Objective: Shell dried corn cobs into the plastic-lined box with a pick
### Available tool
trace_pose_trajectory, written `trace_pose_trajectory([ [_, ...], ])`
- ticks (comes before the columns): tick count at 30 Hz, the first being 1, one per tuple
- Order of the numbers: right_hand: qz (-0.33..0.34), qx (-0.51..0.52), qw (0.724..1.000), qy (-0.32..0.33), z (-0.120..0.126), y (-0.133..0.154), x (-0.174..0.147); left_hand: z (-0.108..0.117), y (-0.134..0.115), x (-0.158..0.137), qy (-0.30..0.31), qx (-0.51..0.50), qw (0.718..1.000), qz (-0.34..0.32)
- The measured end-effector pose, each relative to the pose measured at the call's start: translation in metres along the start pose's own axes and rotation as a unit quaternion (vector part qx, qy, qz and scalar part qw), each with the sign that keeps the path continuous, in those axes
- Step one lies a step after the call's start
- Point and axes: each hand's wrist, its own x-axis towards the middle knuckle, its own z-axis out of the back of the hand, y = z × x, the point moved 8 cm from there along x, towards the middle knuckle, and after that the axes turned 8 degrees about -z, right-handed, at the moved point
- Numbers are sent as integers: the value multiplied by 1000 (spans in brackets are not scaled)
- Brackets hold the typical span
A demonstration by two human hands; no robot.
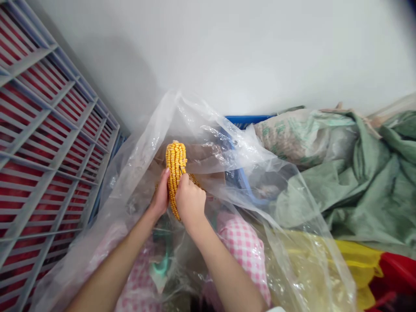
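A yellow ear of corn (176, 158) stands nearly upright, tilted slightly, over an open clear plastic bag. My left hand (160, 195) is closed around its left side. On the other side, my right hand (191, 200) is a closed fist gripping a thin dark pointed tool (180, 170), its handle hidden in the fingers. The tool's tip touches the kernels near the right edge, where a few paler spots show. Behind my right hand, more yellow corn (196, 180) is partly visible.
The clear plastic bag (143, 164) spreads across my lap, over pink checked cloth (242, 242). Slatted grey crates (48, 108) with red contents rise at left. To the right are a blue basket (248, 120), a filled sack (286, 134) and green cloth (367, 190). A white wall is ahead.
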Motion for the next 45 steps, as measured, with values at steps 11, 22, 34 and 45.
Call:
trace_pose_trajectory([
  [11, 61, 53, 996, 39, 17, -7, 5, -4, -12, -10, 32, 27, 997, 64],
  [22, 96, 34, 994, 41, 27, -18, 10, -18, -22, -13, 73, 37, 995, 57],
  [34, 59, 213, 972, 78, 31, -35, 16, -16, -21, -17, 87, 2, 992, 93],
  [45, 53, 259, 959, 97, 27, -31, 16, 2, -18, -11, 5, 42, 998, 45],
])
